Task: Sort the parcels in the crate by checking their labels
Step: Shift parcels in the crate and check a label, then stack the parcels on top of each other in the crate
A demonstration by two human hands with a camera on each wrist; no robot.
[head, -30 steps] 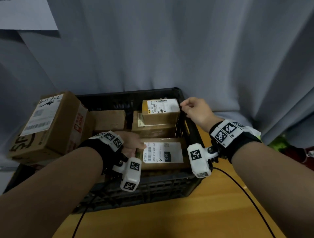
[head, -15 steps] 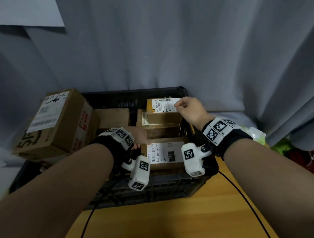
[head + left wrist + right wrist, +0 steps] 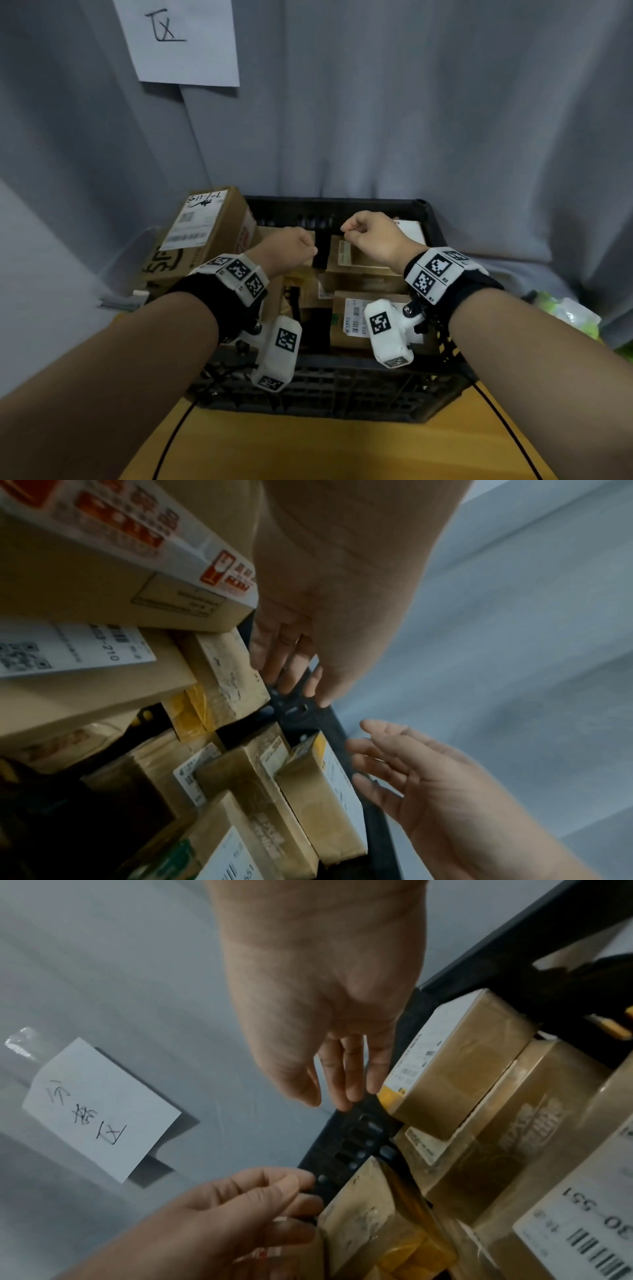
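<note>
Both hands have shifted back toward the crate's far wall since a second ago; left hand (image 3: 286, 251) has come off the front labelled parcel, right hand (image 3: 371, 240) has moved in from the right rim.

Left hand: fingers fairly straight in the left wrist view, tips at the far wall slots, holding nothing. Right hand: fingers relaxed and extended, empty, hovering just beside the small yellow-label box (image 3: 459, 1064).

Crate (image 3: 342, 387) sits on a wooden table (image 3: 342, 452), packed with taped cardboard parcels. Front parcel (image 3: 349, 322) lies label up. Big box (image 3: 202, 236) leans over the left rim, fragile stickers on its side.

Handling guess: small cartons look rigid and light; glossy tape probably slick, so grip across opposite side faces, not the taped top. Big box likely heavier, wants two hands.

Room: parcels wedged tight, little finger gap between them; top of the stack is the only free face. Curtain (image 3: 445, 120) close behind, open table at front and right.
</note>
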